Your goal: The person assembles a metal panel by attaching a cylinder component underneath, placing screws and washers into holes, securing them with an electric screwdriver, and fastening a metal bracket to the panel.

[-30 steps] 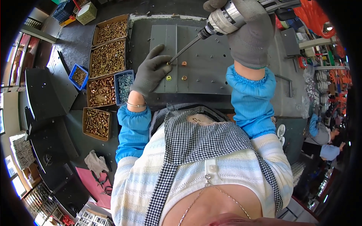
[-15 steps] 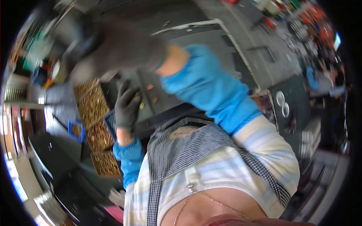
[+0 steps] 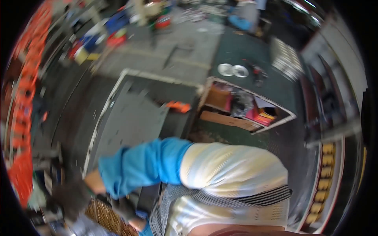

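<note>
My right hand (image 3: pixel 73 198) — gloved, blurred, grip I cannot tell, my left hand (image 3: pixel 124 208) beside tray of screws (image 3: pixel 104 216) — fingers unclear.

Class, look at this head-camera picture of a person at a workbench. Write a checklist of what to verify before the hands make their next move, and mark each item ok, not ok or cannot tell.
1. Picture sharp enough to judge the hands: not ok, the whole view is smeared.
2. Right hand in view: ok, gloved, low on the left at the end of the blue sleeve.
3. What the right hand holds: cannot tell, too blurred.
4. Left hand gloved: ok, a dark glove beside the tray of brass-coloured parts; whether its fingers touch it, cannot tell.
5. Grey panel lies on the bench: ok; state of its holes, cannot tell.
</note>
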The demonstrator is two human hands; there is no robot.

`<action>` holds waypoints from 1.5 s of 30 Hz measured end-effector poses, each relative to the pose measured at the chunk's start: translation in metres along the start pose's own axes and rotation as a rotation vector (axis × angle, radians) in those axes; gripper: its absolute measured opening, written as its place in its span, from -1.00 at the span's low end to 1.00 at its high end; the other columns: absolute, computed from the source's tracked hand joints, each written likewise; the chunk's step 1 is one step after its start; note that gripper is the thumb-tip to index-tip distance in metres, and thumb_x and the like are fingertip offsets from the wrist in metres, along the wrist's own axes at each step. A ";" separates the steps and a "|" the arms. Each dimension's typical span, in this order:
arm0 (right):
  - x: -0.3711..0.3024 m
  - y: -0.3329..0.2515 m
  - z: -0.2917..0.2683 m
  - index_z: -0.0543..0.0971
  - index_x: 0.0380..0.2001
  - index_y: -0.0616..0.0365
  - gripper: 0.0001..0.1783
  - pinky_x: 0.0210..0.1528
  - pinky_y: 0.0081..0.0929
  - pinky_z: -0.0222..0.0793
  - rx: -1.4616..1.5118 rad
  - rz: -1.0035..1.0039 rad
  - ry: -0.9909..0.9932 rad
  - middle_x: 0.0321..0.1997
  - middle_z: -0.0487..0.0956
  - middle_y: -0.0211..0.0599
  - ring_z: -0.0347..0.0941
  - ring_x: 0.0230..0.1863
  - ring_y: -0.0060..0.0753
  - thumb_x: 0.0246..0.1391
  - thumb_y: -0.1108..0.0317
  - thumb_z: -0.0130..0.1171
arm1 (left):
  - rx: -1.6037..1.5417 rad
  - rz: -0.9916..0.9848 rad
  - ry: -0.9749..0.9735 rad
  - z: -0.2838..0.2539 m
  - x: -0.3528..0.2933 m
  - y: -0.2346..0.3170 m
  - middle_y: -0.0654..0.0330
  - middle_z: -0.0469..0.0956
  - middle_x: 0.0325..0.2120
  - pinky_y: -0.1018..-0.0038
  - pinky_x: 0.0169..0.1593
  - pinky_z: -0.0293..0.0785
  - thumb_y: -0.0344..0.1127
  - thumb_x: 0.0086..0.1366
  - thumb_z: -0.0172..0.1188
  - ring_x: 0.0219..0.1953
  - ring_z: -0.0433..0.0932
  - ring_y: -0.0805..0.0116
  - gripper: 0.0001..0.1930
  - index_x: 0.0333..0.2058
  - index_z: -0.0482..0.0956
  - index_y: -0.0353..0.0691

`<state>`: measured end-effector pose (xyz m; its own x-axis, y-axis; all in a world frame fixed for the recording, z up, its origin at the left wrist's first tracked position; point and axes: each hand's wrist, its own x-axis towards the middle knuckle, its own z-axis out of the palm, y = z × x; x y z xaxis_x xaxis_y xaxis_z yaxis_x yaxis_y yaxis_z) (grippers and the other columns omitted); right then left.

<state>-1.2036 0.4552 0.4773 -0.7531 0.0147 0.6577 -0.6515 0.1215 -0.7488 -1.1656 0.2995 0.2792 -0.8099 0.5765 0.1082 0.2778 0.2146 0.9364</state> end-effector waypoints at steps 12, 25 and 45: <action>-0.008 -0.029 -0.002 0.61 -0.19 0.16 -0.59 -0.11 -0.29 0.43 0.266 -0.167 0.029 -0.28 0.63 -0.28 0.46 -0.24 -0.41 0.09 0.10 0.50 | -0.212 -0.162 -0.013 0.001 -0.007 0.022 0.12 0.57 -0.28 0.30 -0.34 0.34 -0.43 0.45 0.22 -0.39 0.35 0.27 -0.68 0.13 0.52 -0.31; -0.015 -0.046 -0.015 0.61 -0.18 0.16 -0.46 -0.17 -0.20 0.52 0.119 0.119 -0.004 -0.36 0.65 -0.22 0.58 -0.29 -0.20 -0.30 0.16 0.45 | 0.039 0.083 -0.193 -0.007 0.007 0.019 0.04 0.47 0.13 0.32 0.22 0.35 -0.40 0.40 0.15 0.13 0.46 0.16 -0.75 -0.04 0.61 -0.45; -0.237 -0.068 -0.461 0.61 0.05 0.11 -0.41 -0.04 -0.23 0.56 -1.360 0.180 0.392 -0.24 0.71 -0.14 0.67 -0.17 -0.10 -0.11 0.22 0.46 | 0.584 -0.048 0.045 0.010 0.011 0.038 0.04 0.44 0.32 0.23 0.38 0.35 -0.34 0.24 0.33 0.36 0.39 0.00 -0.58 0.10 0.66 -0.16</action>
<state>-0.9393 0.9013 0.4101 -0.5955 0.3735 0.7113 0.2106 0.9270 -0.3104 -1.1586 0.3218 0.3128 -0.8465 0.5236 0.0961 0.4680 0.6459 0.6031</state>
